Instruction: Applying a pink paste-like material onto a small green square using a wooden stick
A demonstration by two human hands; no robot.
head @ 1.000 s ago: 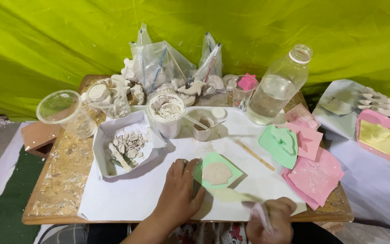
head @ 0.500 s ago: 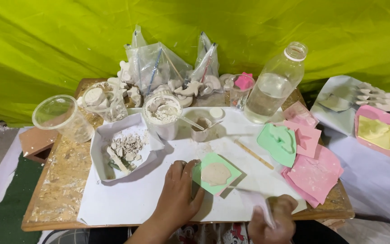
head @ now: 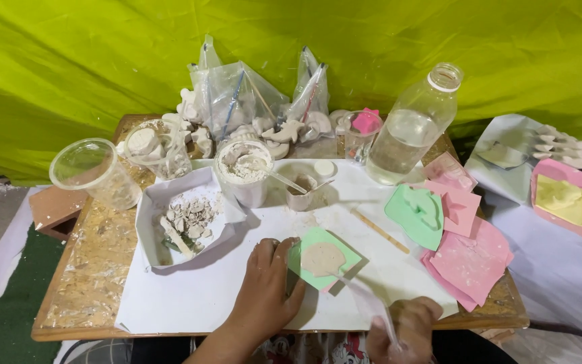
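Observation:
A green square mould [head: 323,258] filled with pale wet plaster lies on the white paper [head: 190,296] near the table's front. My left hand [head: 264,286] rests flat on the paper, its fingers touching the mould's left edge. At the lower right my right hand [head: 405,330] grips a thin clear plastic stick [head: 365,300], its tip reaching the plaster in the mould.
Behind stand a plaster-filled cup [head: 244,172], a small cup with a spoon [head: 301,192], a white tray of plaster chips [head: 183,219], two clear cups [head: 95,172], a water bottle [head: 415,128] and bags of figures. Green and pink moulds [head: 453,229] are stacked at right.
The view has shifted slightly. My right hand has brought the stick's tip up to the plaster in the mould; my left hand stays at the mould's edge.

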